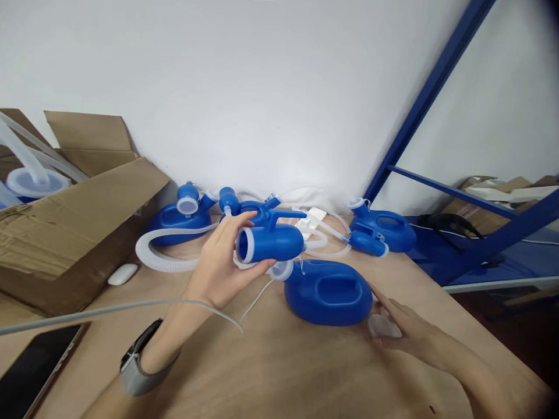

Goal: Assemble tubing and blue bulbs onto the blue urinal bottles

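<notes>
The left hand [225, 256] closes around the white-rimmed open end of a blue plastic cylindrical cup with a bar handle [282, 241], thumb below and fingers above. It holds the cup tilted on its side, mouth toward the left, above the wooden tabletop [271, 372]. A translucent white plastic hose [315, 242] leads from the cup's right end toward the far side.

Just below and to the right, a rounded blue plastic jug with a recessed handle [329, 291] lies on the table, its white-rimmed neck toward the left. The right hand [413, 331] pinches a translucent white round piece [384, 326] between thumb and fingers at the jug's right end — whether a fingertip touches the jug, I cannot tell.

Farther back, another blue jug [192, 221] stands at left and one more blue jug [404, 230] at right. An open brown cardboard box [117, 203] fills the far left — a white computer mouse [123, 274] lies near it.
</notes>
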Motion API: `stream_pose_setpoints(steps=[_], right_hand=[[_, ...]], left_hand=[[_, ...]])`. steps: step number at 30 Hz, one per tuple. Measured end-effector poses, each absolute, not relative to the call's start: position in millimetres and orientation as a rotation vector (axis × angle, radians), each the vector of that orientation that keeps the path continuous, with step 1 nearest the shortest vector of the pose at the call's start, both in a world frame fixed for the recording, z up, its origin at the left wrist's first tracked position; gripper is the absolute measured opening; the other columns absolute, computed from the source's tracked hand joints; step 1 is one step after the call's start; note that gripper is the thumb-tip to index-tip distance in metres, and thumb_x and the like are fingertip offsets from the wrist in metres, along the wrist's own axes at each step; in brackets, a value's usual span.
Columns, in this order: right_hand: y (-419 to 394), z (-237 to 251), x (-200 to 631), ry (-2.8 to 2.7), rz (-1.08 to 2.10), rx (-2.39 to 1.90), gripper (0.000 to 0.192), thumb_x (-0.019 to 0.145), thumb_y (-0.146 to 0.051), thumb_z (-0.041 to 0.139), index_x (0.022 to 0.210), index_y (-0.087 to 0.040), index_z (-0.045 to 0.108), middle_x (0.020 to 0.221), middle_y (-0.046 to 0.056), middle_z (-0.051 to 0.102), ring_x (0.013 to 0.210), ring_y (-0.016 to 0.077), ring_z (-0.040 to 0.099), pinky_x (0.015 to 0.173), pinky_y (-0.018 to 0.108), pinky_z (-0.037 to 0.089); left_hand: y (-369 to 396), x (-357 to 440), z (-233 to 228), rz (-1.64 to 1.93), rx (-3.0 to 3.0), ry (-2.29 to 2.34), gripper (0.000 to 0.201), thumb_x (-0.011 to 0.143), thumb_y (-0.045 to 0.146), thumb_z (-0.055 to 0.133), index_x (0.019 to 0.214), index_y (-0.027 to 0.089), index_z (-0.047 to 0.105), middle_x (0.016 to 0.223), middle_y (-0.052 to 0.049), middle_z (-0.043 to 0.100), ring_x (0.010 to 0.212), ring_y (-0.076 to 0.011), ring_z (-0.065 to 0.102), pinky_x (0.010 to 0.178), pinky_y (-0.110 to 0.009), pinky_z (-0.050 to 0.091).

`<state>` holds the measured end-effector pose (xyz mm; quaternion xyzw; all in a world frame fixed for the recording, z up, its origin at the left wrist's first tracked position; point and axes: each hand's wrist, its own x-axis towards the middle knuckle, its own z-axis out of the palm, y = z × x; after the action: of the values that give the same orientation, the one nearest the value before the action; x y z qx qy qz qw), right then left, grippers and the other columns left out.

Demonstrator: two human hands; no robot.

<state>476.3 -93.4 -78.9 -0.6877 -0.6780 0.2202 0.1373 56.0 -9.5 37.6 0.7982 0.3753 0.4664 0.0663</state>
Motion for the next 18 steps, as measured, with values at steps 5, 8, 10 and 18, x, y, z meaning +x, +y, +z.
stream_pose_setpoints(steps=[5, 8, 10, 18], right_hand=[[-109.9, -84.7, 492.3, -1.935, 0.626, -1.894, 0.073, 0.081, -0.044, 0.070, 0.151, -0.033, 0.054, 0.149, 0.009, 0.061, 0.139, 0.0395, 0.055, 0.114, 0.053, 0.051], [-111.9, -53.9, 489.0, -1.801, 0.626, -1.845, 0.061, 0.083, -0.047, 0.072, 0.141, -0.029, 0.064, 0.148, 0.012, 0.058, 0.130, 0.0393, 0.062, 0.096, 0.049, 0.064], [-109.9, -24.7, 471.8, -1.752, 0.555, -1.714, 0.055, 0.087, -0.046, 0.073, 0.141, -0.035, 0.063, 0.153, 0.009, 0.052, 0.130, 0.0360, 0.062, 0.095, 0.045, 0.065], [-69.8, 61.2, 323.6, -2.037, 0.293, -0.580, 0.059, 0.092, -0.026, 0.074, 0.146, -0.042, 0.055, 0.147, 0.006, 0.056, 0.135, 0.0328, 0.057, 0.113, 0.054, 0.053]], left_hand=[[-5.4, 52.9, 34.9, 1.418, 2.385, 1.124, 0.068, 0.083, 0.039, 0.083, 0.140, 0.026, 0.049, 0.125, -0.008, 0.064, 0.113, -0.0282, 0.067, 0.095, -0.046, 0.060], [-5.6, 54.3, 34.4, 1.420, 2.397, 1.122, 0.066, 0.083, 0.038, 0.084, 0.139, 0.025, 0.051, 0.127, -0.008, 0.064, 0.115, -0.0280, 0.066, 0.099, -0.048, 0.058], [-6.5, 56.4, 34.0, 1.421, 2.403, 1.112, 0.066, 0.082, 0.037, 0.085, 0.138, 0.025, 0.052, 0.128, -0.008, 0.065, 0.116, -0.0278, 0.065, 0.100, -0.048, 0.058], [-9.7, 66.5, 24.5, 1.493, 2.358, 1.021, 0.089, 0.081, 0.037, 0.085, 0.154, 0.031, 0.035, 0.123, -0.008, 0.069, 0.107, -0.0278, 0.071, 0.091, -0.046, 0.062]])
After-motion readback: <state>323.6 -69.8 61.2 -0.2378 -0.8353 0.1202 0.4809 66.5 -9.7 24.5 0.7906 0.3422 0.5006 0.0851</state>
